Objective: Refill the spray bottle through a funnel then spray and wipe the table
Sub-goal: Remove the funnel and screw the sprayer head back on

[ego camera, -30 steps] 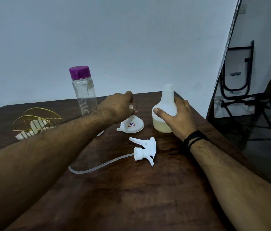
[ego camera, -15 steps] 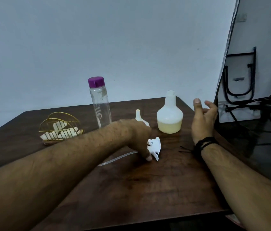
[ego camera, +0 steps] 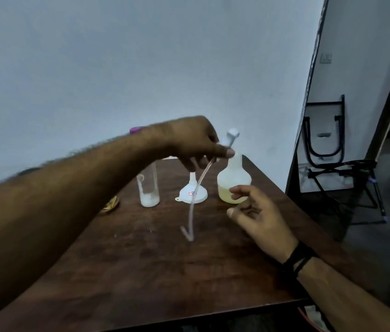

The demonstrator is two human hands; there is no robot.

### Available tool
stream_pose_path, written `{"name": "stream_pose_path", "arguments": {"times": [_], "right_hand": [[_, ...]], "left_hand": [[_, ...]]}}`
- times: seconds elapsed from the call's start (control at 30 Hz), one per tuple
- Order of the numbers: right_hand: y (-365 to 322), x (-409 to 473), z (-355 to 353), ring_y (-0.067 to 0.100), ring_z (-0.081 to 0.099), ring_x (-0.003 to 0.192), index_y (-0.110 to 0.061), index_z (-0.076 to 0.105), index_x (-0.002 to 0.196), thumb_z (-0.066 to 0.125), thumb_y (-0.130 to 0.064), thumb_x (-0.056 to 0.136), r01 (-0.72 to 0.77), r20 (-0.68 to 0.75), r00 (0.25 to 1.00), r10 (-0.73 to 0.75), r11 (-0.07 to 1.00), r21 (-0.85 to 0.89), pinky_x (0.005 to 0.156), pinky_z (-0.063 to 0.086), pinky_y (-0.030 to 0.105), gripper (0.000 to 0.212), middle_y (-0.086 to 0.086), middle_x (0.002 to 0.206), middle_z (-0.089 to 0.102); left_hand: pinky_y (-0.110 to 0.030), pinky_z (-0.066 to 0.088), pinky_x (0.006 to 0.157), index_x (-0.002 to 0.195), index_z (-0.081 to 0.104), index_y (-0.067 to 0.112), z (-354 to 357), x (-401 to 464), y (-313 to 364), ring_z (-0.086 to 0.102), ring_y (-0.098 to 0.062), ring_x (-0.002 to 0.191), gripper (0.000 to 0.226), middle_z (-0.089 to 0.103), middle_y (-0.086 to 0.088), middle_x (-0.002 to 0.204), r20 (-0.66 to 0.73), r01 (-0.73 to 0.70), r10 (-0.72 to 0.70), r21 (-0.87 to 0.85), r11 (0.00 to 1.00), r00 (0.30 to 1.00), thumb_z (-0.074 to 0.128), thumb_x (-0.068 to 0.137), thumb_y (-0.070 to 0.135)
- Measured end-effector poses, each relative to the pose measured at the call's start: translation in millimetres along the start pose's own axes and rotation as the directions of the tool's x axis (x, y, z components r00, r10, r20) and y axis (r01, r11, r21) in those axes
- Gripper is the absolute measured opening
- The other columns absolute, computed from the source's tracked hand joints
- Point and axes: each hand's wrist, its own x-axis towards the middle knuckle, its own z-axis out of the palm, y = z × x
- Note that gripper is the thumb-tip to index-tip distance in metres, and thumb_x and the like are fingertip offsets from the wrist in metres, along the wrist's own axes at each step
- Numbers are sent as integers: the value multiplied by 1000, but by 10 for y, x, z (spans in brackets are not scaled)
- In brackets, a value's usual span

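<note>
My left hand (ego camera: 195, 141) is raised above the table, shut on the white spray head (ego camera: 230, 137). Its clear tube (ego camera: 195, 200) dangles down, the tip just above the wood. The white spray bottle (ego camera: 234, 180), uncapped and holding a little yellowish liquid, stands at the back right. A white funnel (ego camera: 191, 194) rests upside down, spout up, just left of it. Further left stands a clear water bottle (ego camera: 148, 188) with a purple cap, partly hidden by my forearm. My right hand (ego camera: 258, 216) hovers in front of the spray bottle, fingers apart, holding nothing.
The dark wooden table (ego camera: 165, 271) ends close at the front and right. A gold wire holder (ego camera: 111, 203) peeks from behind my left forearm. A white wall stands behind. Folded black chair frames (ego camera: 333, 144) lean in the doorway at right.
My left hand took hold of the spray head and lifted it off the table, tube hanging. My right hand swung from beside the bottle to in front of it.
</note>
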Motion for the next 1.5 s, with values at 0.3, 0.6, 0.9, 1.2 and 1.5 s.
{"name": "stream_pose_path", "arguments": {"times": [0.3, 0.6, 0.9, 1.2, 1.5], "right_hand": [[-207, 26, 202, 15, 72, 99, -36, 76, 113, 76, -20, 92, 22, 168, 985, -44, 991, 129, 96, 57, 37, 26, -6, 101, 76], [-364, 602, -225, 9, 67, 110, -19, 64, 137, 51, -13, 109, 220, -80, 966, -245, 945, -241, 103, 49, 24, 32, -3, 115, 57], [-438, 1346, -517, 11, 69, 87, -25, 62, 113, 56, -18, 107, 107, -240, 958, -157, 972, -211, 92, 57, 30, 11, -15, 99, 74], [-117, 1675, -360, 8, 65, 90, -26, 65, 111, 54, -24, 106, 2, -202, 978, -42, 981, -193, 98, 54, 39, 12, -13, 98, 76], [73, 1546, -277, 13, 65, 104, -22, 68, 118, 55, -29, 107, -66, -166, 986, 32, 977, -203, 93, 52, 31, 18, -9, 109, 71]], "left_hand": [[-52, 42, 99, 101, 75, 18, -368, -199, -127, 78, -20, 85, 49, 79, 4, 94, -261, -39, -81, -424, 905, 962, 70, 84, 63], [-53, 36, 95, 97, 70, 24, -453, -103, -228, 78, -13, 85, 39, 79, 9, 97, -415, -146, -238, -706, 693, 878, 63, 90, 61], [-49, 37, 86, 106, 70, 24, -467, 94, -261, 77, -10, 87, 37, 78, 15, 98, -552, -295, -271, -726, 621, 789, 63, 92, 58], [-50, 39, 88, 115, 68, 24, -378, 297, -331, 77, -8, 84, 40, 78, 15, 100, -571, -276, -267, -689, 670, 777, 62, 93, 56], [-31, 40, 67, 114, 67, 20, -233, 397, -463, 76, -5, 89, 38, 76, 12, 109, -592, -288, -214, -637, 715, 777, 62, 95, 52]]}}
